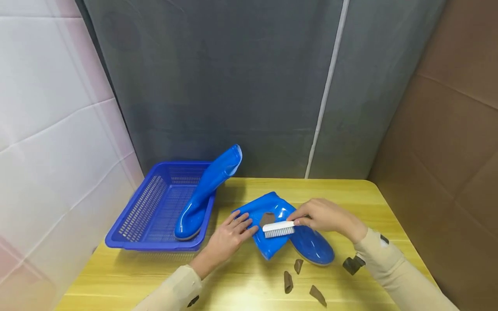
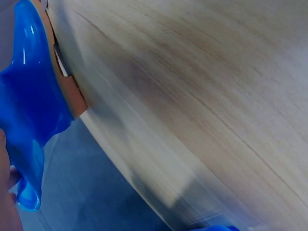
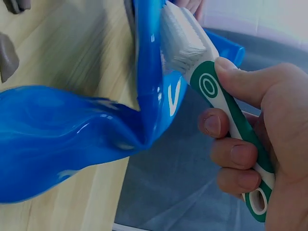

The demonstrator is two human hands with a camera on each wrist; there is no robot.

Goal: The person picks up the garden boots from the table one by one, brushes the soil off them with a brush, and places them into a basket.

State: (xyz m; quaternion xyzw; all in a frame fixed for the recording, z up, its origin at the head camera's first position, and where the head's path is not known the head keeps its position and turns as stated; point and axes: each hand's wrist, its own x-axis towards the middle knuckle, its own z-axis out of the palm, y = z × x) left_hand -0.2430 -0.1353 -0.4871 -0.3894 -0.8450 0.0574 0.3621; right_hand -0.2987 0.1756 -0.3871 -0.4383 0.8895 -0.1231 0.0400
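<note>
Grip [image 1: 326,216] on brush [image 1: 278,228], basket [image 1: 134,218] beside

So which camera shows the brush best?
The right wrist view: the brush fills the frame, with white bristles against the blue boot and its green-and-white handle gripped by the right hand. The head view shows it small. The left wrist view shows no brush.

In the left wrist view we see the desk [image 2: 202,96] motion-blurred, and the left hand [image 2: 6,192] cut off by the picture's edge.
</note>
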